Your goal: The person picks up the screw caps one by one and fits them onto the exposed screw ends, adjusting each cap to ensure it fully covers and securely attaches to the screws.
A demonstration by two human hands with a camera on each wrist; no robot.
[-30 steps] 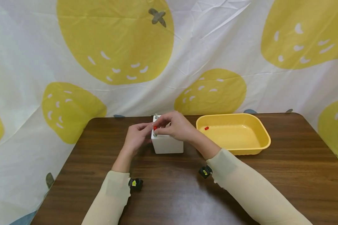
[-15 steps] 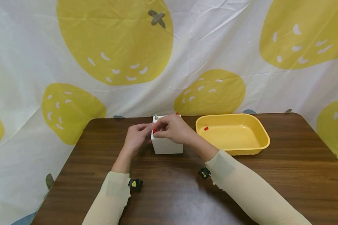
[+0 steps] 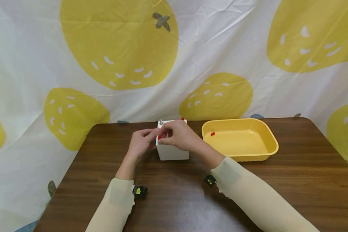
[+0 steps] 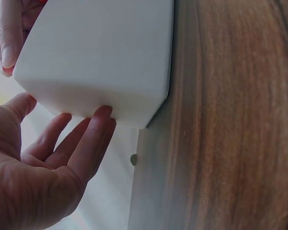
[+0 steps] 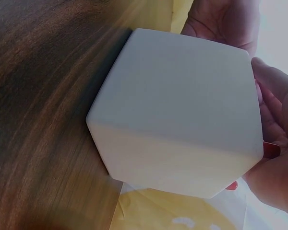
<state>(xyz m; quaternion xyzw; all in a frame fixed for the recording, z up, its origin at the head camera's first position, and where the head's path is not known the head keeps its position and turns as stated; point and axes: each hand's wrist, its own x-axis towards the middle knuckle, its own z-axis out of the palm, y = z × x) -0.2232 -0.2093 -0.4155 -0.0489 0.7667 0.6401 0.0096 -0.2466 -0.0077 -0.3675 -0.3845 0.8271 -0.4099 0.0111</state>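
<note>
1. Two hands meet at the near-left top corner of a white box [image 3: 172, 149], which stands mid-table on the brown table [image 3: 174, 196].
2. Right hand [image 3: 178, 137], fingers curled, pinches a small red piece [image 3: 159, 137] at that corner.
3. Left hand [image 3: 140, 143] rests straight fingers [image 4: 92, 139] against the box's 9 o'clock side, gripping nothing.
4. At 3 o'clock of the box sits a yellow tub [image 3: 271, 137] holding another red bit [image 3: 212, 133].

Cream long sleeves [image 3: 249, 196]; black wrist cameras [image 3: 140, 190].
</note>
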